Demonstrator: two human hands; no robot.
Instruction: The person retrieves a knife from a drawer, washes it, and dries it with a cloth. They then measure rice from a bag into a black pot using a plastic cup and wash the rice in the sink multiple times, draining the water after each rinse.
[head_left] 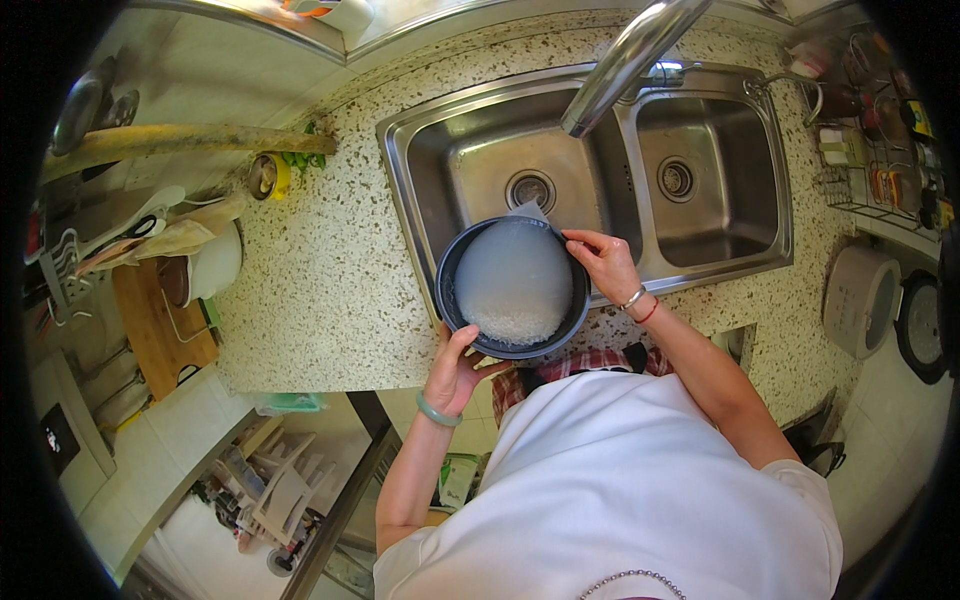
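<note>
A dark round inner pot [520, 352] is held at the near edge of the left sink basin [470, 150]. Cloudy whitish water [512, 262] fills much of it, and white rice grains [515, 322] lie along its near side. The pot tilts away from me, and a thin sheet of water runs over its far rim above the drain [530, 190]. My left hand [460, 372] grips the near left side, thumb on the rim and fingers partly hidden below. At the right rim, my right hand [606, 266] pinches the edge.
A chrome faucet [625, 75] reaches over the sink from the far side. The smaller right basin [710, 215] has its own drain. On the left are a wooden board [160, 320], a white container [215, 262] and a yellow cup [268, 177]. A wire rack [880, 190] stands far right.
</note>
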